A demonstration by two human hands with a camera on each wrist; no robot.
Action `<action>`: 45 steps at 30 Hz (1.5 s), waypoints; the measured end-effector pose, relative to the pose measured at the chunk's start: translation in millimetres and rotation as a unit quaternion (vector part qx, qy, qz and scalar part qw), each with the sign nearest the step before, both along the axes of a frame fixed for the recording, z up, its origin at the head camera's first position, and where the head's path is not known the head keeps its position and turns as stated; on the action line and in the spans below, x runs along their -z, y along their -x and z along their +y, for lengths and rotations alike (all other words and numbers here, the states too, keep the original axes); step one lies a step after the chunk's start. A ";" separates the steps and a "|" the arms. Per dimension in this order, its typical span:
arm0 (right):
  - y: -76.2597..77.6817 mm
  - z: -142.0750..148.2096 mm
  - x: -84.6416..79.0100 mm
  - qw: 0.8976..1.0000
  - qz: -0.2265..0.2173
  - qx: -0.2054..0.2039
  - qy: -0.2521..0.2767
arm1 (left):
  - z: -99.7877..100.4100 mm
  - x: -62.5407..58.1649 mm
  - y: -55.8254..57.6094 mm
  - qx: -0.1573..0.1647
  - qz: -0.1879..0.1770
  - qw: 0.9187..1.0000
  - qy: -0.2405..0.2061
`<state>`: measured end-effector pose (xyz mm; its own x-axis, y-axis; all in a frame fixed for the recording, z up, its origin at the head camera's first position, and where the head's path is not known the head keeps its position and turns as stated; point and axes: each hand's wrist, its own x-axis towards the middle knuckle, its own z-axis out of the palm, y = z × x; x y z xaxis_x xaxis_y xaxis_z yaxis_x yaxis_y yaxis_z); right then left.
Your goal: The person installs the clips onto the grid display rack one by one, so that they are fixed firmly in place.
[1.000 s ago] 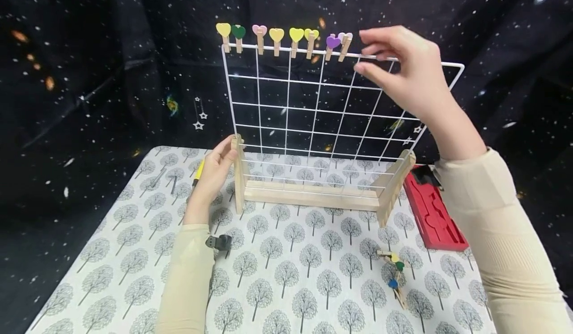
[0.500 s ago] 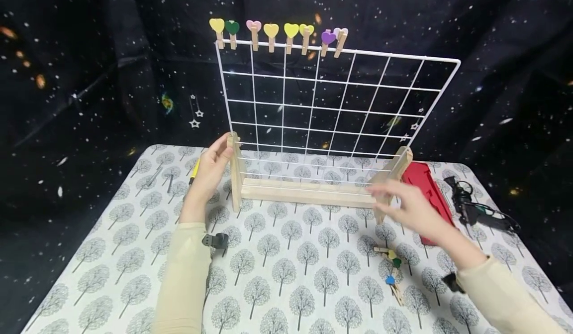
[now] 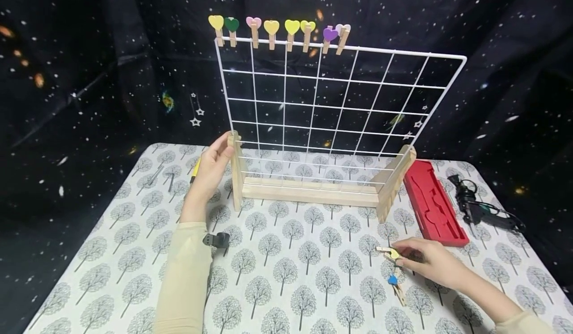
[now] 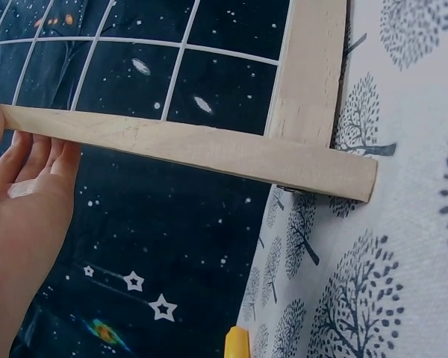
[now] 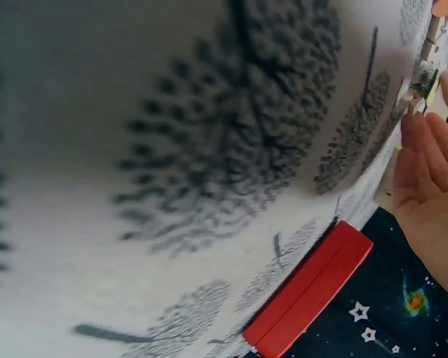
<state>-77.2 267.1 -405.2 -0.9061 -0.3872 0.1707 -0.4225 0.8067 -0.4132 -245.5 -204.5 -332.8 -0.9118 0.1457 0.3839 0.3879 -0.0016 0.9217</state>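
Note:
My left hand (image 3: 211, 169) grips the left wooden upright (image 3: 237, 184) of a stand, thumb in front and fingers behind; the left wrist view shows the hand at one end of this wooden bar (image 4: 187, 145). The stand holds a white wire grid (image 3: 394, 52) tilted up. Several heart-topped clothespins sit along the left part of its top wire, including a purple-heart clothespin (image 3: 330, 34). My right hand (image 3: 431, 262) reaches low over clothespins on the table, thumb and fingers apart. Beside its fingertips lie a yellow-heart clothespin (image 3: 394, 254) and a blue-heart clothespin (image 3: 392, 279). Others are partly hidden.
A red molded tray (image 3: 418, 187) lies right of the stand, with a black corded device (image 3: 467, 202) beyond it. Thin metal rods (image 3: 171, 180) and a yellow-ended item (image 3: 195, 170) lie at left. A dark starry cloth hangs behind the tree-print table.
My right hand has come down from the grid's top wire to the clothespins on the table. The left hand has kept its grip on the upright.

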 end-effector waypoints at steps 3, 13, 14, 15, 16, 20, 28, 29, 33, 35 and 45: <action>-4.1 2.9 0.1 1.000 -0.009 -0.010 0.005 | 1.5 -5.7 -4.8 0.002 0.000 1.000 -0.002; 2.7 -0.8 -1.6 0.998 -0.053 0.025 0.002 | 0.4 -7.3 -6.1 -0.001 -0.002 1.000 -0.005; 3.9 -1.5 -2.1 0.998 -0.060 0.029 0.002 | 0.6 -7.5 -6.0 0.001 -0.001 1.000 -0.007; 5.0 -2.1 -2.7 0.997 -0.065 0.032 0.001 | 0.8 -7.6 -6.0 0.001 -0.001 1.000 -0.008; 5.7 -2.3 -3.6 0.997 -0.071 0.033 0.001 | 1.4 -7.7 -5.9 0.002 0.000 1.000 -0.010; 7.0 -3.9 -8.1 0.996 -0.083 0.027 -0.016 | 2.5 -7.8 -5.6 0.002 0.003 1.000 -0.009; 16.1 -13.4 -15.8 0.992 -0.122 0.018 -0.040 | 1.0 -6.6 -4.9 0.006 0.011 1.000 -0.004; 18.4 -14.1 -15.9 0.990 -0.140 0.015 -0.033 | 0.8 -6.3 -4.8 0.006 0.010 1.000 -0.004; 26.8 -14.8 -15.6 0.975 -0.220 -0.009 0.006 | 0.3 -6.1 -4.8 0.006 0.004 1.000 -0.004; 30.0 -14.9 -16.0 0.969 -0.246 -0.019 0.021 | 0.1 -6.2 -4.6 0.006 0.001 1.000 -0.006; 32.4 -14.8 -17.2 0.969 -0.237 -0.057 0.028 | 0.0 -5.5 -3.5 0.003 0.004 1.000 -0.006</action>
<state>-109.6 252.4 -388.0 -0.8395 -0.4920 -0.2307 -0.2595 0.7360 -0.6253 -242.0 -204.5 -327.3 -0.9078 0.1455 0.3933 0.3953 -0.0156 0.9184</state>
